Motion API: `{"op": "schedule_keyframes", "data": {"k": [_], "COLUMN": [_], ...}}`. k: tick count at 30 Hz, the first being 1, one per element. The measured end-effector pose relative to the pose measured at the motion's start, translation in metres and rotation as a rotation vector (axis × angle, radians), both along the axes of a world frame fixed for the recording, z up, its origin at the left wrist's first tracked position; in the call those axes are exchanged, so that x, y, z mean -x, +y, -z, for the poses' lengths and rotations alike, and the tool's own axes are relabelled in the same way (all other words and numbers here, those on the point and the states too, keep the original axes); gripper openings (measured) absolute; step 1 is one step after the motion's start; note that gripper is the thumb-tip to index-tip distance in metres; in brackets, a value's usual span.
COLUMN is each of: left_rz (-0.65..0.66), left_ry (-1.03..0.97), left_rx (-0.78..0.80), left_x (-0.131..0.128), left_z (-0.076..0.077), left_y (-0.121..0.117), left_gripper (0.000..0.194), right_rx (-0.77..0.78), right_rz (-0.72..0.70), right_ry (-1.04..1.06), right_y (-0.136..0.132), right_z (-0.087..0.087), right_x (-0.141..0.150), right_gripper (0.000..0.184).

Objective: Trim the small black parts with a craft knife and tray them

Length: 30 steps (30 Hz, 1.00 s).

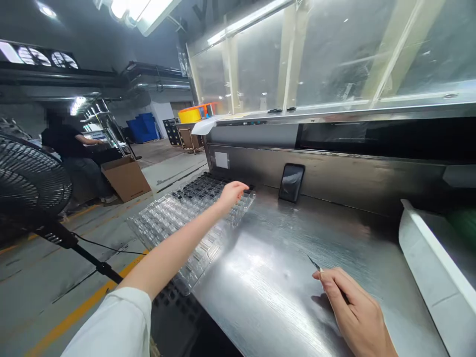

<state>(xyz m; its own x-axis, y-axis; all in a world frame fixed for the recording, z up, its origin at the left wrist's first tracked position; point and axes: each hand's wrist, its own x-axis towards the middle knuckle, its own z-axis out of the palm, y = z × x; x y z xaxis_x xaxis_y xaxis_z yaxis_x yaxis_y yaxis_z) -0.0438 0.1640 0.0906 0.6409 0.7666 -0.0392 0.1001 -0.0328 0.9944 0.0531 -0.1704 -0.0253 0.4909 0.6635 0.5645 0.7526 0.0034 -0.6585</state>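
Note:
My left hand reaches over the far right corner of a clear plastic tray with moulded pockets. Its fingers are pinched together beside a dark piece at the tray's edge; whether they hold it is hidden. Small black parts fill the far rows of the tray, while the nearer pockets look transparent. Lower right, my right hand is closed around a thin tool with a dark, pointed tip, which points up and left above the metal bench. Most of the tool is covered by the fingers, so its kind is unclear.
A black phone leans against the bench's back panel. On the right stands a white plastic bin. The tray overhangs the bench's left edge. A floor fan, a cardboard box and another person are to the left.

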Motion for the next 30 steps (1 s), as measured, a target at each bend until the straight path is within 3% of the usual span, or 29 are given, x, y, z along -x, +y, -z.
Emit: {"op": "schedule_keyframes", "data": {"k": [4,7,13,18,21,24,27,30], "left_rz": [-0.110,-0.119,-0.028,-0.073,-0.113,-0.073,0.053,0.177], "left_ry": [0.209,0.321,0.459,0.473,0.395,0.265,0.136,0.014], "left_rx": [-0.136,-0.211,-0.373,-0.490,-0.538,-0.559,-0.551,-0.509], "left_x": [-0.011,-0.020,-0.023,-0.009,0.000,0.008,0.016,0.016], "left_z": [0.011,0.025,0.046,0.040,0.027,0.014,0.007,0.012], "left_y": [0.066,0.091,0.107,0.108,0.096,0.064,0.009,-0.056], "left_gripper": [0.023,0.029,0.025,0.024,0.016,0.016,0.020,0.021], "right_rx": [0.021,0.004,-0.030,0.008,0.012,0.017,0.037,0.050], "right_rz": [-0.005,0.001,0.005,-0.003,-0.003,-0.007,0.006,0.082], "right_ry": [0.049,0.059,0.063,0.093,0.099,0.096,0.077,0.068], "right_y": [-0.002,0.000,0.004,0.004,0.003,0.003,0.000,-0.008], "right_z": [0.001,-0.004,-0.014,-0.015,-0.014,-0.012,-0.006,0.009], "right_x": [0.000,0.002,0.006,0.007,0.008,0.006,0.001,-0.008], "right_gripper": [0.040,0.042,0.044,0.047,0.048,0.047,0.044,0.043]}}
